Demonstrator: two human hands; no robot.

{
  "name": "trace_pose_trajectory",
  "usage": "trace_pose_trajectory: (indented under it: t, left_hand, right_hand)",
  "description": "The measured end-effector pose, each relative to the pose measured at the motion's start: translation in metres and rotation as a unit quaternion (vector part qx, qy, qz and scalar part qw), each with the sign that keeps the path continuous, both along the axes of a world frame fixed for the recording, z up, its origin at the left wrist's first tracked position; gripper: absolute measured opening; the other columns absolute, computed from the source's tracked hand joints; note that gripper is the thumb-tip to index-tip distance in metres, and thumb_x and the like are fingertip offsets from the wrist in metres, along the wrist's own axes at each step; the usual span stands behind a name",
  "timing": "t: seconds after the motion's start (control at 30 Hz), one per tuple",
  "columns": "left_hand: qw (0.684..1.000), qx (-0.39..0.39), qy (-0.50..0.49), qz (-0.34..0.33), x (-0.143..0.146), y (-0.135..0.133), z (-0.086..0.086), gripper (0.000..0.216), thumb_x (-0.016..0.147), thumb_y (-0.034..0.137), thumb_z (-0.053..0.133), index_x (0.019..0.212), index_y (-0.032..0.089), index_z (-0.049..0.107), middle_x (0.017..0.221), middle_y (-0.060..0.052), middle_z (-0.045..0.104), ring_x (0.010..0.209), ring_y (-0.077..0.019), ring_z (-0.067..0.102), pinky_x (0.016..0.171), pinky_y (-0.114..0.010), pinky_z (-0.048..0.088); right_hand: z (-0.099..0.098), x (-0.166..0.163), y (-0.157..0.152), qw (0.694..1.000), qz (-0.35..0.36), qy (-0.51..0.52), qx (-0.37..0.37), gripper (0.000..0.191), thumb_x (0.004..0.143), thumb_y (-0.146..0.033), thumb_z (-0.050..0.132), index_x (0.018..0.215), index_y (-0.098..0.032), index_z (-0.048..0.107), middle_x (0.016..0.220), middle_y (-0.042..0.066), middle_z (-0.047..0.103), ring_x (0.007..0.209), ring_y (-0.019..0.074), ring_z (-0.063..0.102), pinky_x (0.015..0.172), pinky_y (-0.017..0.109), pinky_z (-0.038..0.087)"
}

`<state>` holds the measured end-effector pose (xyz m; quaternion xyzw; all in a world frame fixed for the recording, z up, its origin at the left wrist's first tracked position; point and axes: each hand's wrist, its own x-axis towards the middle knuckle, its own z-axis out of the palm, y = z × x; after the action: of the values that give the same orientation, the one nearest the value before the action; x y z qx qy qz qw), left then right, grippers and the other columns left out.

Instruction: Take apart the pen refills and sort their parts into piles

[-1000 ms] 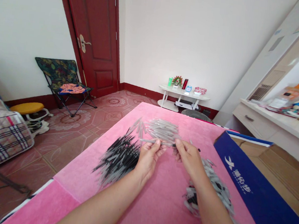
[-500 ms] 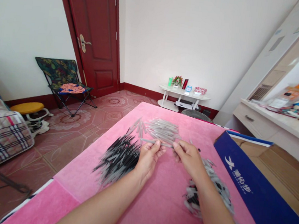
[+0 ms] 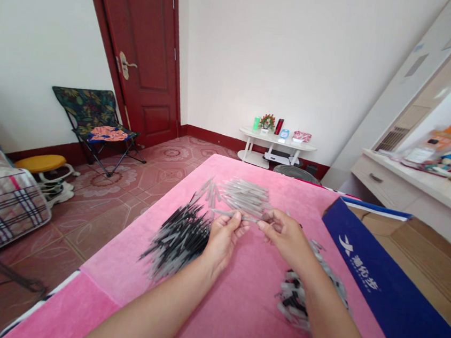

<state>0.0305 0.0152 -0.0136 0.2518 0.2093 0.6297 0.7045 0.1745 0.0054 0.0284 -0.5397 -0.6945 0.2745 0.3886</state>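
Observation:
Between my two hands a thin grey pen (image 3: 249, 219) is held roughly level above the pink cloth. My left hand (image 3: 226, 235) pinches it with thumb and fingers, and one end pokes out to the left. My right hand (image 3: 285, 234) is closed at its right end, where the fingers hide the tip. Just beyond lies a pile of pale grey pens (image 3: 245, 195). Left of my left hand is a heap of black and grey pen parts (image 3: 179, 242). Small clear and black pieces, perhaps pen caps (image 3: 294, 300), lie partly hidden under my right forearm.
A blue cardboard box (image 3: 379, 271), open at the top, stands along the right edge of the pink-covered table (image 3: 243, 310). Beyond are a low white stand (image 3: 279, 138), a folding chair (image 3: 90, 106) and a white dresser (image 3: 393, 184) at the right.
My right hand has turned slightly, its fingers shifting at the pen's right end. The left hand stays in place with its grip on the pen.

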Motion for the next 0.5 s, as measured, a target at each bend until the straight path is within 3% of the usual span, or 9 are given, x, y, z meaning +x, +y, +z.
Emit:
trace_pose_trajectory:
  t: [0.13, 0.3, 0.5]
  left_hand:
    - [1.0, -0.001, 0.007, -0.004, 0.001, -0.0006, 0.0003, 0.017, 0.065, 0.025, 0.067, 0.073, 0.01, 0.063, 0.073, -0.004, 0.063, 0.06, -0.007, 0.056, 0.061, -0.019, 0.049]
    - [1.0, -0.004, 0.0, -0.001, 0.0004, -0.0002, -0.0001, 0.019, 0.064, 0.025, 0.069, 0.074, 0.01, 0.064, 0.073, -0.004, 0.063, 0.061, -0.0071, 0.057, 0.063, -0.02, 0.048]
    - [1.0, -0.017, -0.002, 0.002, 0.0008, 0.0008, -0.0015, 0.016, 0.065, 0.023, 0.068, 0.074, 0.01, 0.063, 0.073, -0.003, 0.063, 0.062, -0.0072, 0.057, 0.064, -0.019, 0.048]
  right_hand:
    - [0.0014, 0.002, -0.0008, 0.999, 0.001, -0.017, -0.028, 0.035, 0.083, -0.04, 0.036, 0.06, -0.017, 0.049, 0.051, -0.001, 0.053, 0.042, 0.0096, 0.05, 0.045, 0.021, 0.037]
    - [0.0018, 0.0005, -0.0012, 1.0, 0.005, -0.029, -0.005, 0.026, 0.078, -0.038, 0.047, 0.064, -0.017, 0.05, 0.055, -0.002, 0.054, 0.048, 0.0095, 0.051, 0.047, 0.019, 0.038]
    - [-0.0025, -0.0053, -0.0015, 0.999, -0.026, -0.04, -0.023, 0.04, 0.083, -0.044, 0.034, 0.059, -0.017, 0.05, 0.05, -0.001, 0.053, 0.042, 0.0095, 0.049, 0.044, 0.02, 0.035]
